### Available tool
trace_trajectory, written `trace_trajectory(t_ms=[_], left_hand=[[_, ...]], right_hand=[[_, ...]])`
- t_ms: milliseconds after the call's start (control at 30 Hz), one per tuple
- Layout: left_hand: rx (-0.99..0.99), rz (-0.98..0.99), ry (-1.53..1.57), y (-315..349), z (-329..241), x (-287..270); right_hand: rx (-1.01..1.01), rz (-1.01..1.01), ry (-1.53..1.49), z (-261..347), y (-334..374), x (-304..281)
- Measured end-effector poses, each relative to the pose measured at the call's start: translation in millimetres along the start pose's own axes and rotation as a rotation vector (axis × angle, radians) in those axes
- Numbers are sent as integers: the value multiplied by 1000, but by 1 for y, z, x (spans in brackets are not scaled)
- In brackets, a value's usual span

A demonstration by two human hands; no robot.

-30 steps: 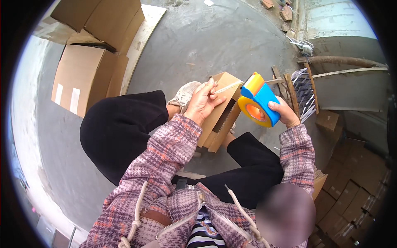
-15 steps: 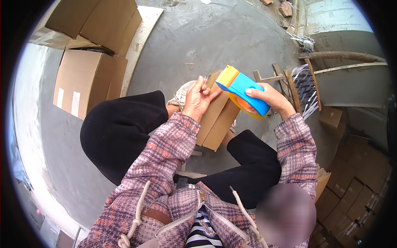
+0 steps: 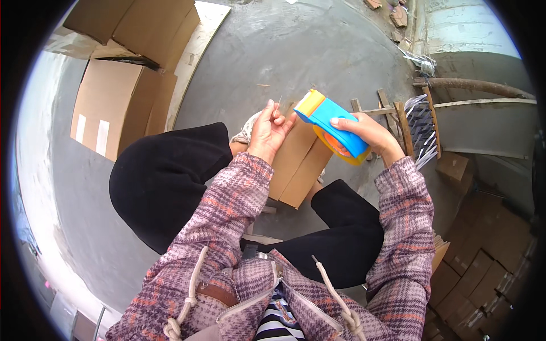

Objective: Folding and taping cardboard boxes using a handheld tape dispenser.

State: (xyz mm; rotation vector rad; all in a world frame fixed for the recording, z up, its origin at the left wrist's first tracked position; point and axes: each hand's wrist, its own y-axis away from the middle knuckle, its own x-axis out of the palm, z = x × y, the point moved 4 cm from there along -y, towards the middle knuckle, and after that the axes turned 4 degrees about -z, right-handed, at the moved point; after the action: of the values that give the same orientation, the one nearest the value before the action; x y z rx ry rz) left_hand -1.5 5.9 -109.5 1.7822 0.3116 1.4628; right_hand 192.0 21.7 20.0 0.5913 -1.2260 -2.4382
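My right hand [image 3: 374, 135] is closed round a blue and yellow tape dispenser [image 3: 343, 126], its thumb lying on the blue side. The dispenser's yellow end points up and left, above a small closed cardboard box [image 3: 298, 170] standing between my legs. At the box's left edge my left hand [image 3: 269, 129] is raised, palm partly up. Its thumb and forefinger pinch a thin pale strip [image 3: 279, 100] that looks like a bit of tape; the strip is too small to be sure. The other fingers are curled, with fingertips close to the dispenser's yellow end.
Larger cardboard boxes [image 3: 105, 108] stand at the left on the grey floor [image 3: 244, 62], beside a pale board [image 3: 196, 54]. To the right is a wooden frame woven with strips [image 3: 418, 128]. Stacked flat cardboard [image 3: 483, 273] fills the lower right.
My left hand has shifted slightly up and to the left, its fingers curling in more. The dispenser stays in my right hand, a little further left. The whole view has tilted slightly.
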Motion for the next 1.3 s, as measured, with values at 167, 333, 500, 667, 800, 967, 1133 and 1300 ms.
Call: trace_trajectory(t_ms=[167,333,500,667,800,967,1133,1300], left_hand=[[296,-86,-552,-20,-53,2],[416,2,-957,-44,-62,-4],[309,13,-930,-62,-19,-29],[292,-20,-881,-62,10,-38],[310,-7,-904,-64,13,-34],[328,-18,-900,-68,17,-37],[525,-3,-1143,-65,19,-34],[548,-33,-1334,-57,16,-24]], right_hand=[[14,-13,25,-2,0,-2],[18,28,77,-1,6,0],[38,69,110,1,12,-5],[36,57,122,-3,16,-7],[8,29,112,-8,20,-10],[2,24,160,-8,20,-11],[-6,12,175,-9,20,-11],[7,20,185,-10,19,-12]])
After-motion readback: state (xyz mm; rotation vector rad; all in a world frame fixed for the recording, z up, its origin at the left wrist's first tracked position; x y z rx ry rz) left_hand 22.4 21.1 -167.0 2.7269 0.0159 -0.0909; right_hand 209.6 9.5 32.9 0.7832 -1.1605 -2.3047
